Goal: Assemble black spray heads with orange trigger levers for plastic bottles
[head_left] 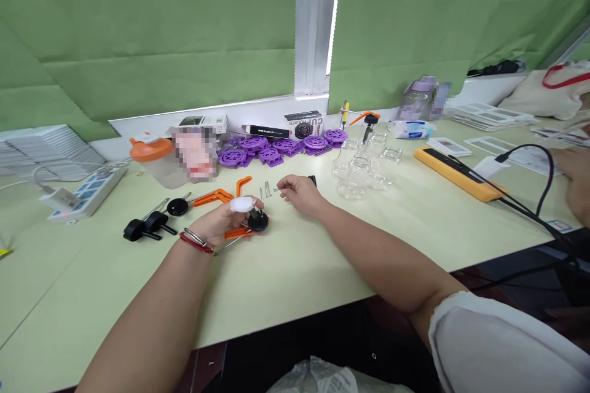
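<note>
My left hand (pixel 216 224) rests on the pale green table (pixel 299 270) and holds a black pump head with an orange lever (pixel 251 225); a white bandage wraps one finger. My right hand (pixel 298 191) reaches forward, fingertips pinched over small metal pins (pixel 266 188) lying on the table. A loose orange lever (pixel 243 183) lies just left of the pins. More black pump parts with metal rods (pixel 150 223) and an orange-handled piece (pixel 203 199) lie to the left.
Several clear glass jars (pixel 364 166) stand right of my hand, purple plastic wheels (pixel 281 147) behind. An orange-lidded bottle (pixel 154 159), power strip (pixel 83 193), yellow bar (pixel 456 173), black cable (pixel 530 196) and another person's hand (pixel 576 181) at far right.
</note>
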Demonstrator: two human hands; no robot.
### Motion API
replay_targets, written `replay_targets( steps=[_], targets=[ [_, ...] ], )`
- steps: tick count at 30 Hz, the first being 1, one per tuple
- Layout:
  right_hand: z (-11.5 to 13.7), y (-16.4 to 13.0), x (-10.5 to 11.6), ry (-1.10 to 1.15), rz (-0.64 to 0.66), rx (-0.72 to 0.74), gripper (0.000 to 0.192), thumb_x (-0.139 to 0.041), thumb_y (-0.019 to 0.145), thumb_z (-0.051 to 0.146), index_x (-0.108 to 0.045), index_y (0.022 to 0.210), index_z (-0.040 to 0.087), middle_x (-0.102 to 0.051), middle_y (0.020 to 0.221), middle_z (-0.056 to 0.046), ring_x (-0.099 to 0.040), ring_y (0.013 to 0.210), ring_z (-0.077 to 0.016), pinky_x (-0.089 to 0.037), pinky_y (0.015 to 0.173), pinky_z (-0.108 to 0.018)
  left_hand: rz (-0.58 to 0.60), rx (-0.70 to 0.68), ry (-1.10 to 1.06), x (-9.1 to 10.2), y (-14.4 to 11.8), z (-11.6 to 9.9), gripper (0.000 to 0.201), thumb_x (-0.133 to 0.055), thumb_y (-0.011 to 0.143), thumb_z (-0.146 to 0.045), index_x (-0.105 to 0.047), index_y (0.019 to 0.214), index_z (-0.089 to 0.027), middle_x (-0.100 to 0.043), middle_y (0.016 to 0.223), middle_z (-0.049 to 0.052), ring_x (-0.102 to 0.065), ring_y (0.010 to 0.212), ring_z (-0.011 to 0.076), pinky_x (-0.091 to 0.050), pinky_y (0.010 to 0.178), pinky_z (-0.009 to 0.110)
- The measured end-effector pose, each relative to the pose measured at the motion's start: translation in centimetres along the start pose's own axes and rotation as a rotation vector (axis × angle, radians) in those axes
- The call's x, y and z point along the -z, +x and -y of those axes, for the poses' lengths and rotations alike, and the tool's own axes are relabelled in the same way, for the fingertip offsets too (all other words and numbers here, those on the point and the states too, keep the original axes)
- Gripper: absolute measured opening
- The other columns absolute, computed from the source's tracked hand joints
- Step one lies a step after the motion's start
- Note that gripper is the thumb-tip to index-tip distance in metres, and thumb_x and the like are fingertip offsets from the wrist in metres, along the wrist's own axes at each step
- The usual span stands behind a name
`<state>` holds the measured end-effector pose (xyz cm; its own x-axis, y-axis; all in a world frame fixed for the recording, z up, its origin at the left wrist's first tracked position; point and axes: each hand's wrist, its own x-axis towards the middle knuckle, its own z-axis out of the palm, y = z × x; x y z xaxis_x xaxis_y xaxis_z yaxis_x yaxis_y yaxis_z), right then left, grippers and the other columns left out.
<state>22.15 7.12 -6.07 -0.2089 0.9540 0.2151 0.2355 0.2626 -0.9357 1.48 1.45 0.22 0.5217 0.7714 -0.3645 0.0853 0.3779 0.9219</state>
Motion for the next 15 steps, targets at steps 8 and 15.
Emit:
replay_targets(
  steps=[8, 15],
  targets=[
    [-0.1, 0.1, 0.8, -0.094, -0.041, 0.001, 0.019, -0.051, 0.074, 0.005, -0.063, 0.083, 0.017, -0.064, 0.079, -0.003, -0.063, 0.071, -0.0134, -0.050, 0.070, -0.029, -0.011, -0.013, 0.034, -0.1, 0.0, 0.0, 0.039, -0.059, 0.071, -0.046, -0.053, 0.098, -0.018, -0.063, 0.077, 0.007, -0.061, 0.068, 0.0207, -0.042, 0.049, 0.025],
    [3.5, -1.3, 2.0, 0.036, -0.119, 0.050, 0.014, -0.050, 0.077, 0.012, -0.061, 0.083, 0.016, -0.064, 0.078, -0.002, -0.063, 0.072, -0.0122, -0.052, 0.070, -0.027, -0.025, 0.001, 0.028, -0.1, 0.0, 0.0, 0.038, -0.060, 0.071, -0.043, -0.053, 0.098, -0.018, -0.063, 0.078, 0.007, -0.061, 0.070, 0.0214, -0.043, 0.049, 0.026]
  ],
)
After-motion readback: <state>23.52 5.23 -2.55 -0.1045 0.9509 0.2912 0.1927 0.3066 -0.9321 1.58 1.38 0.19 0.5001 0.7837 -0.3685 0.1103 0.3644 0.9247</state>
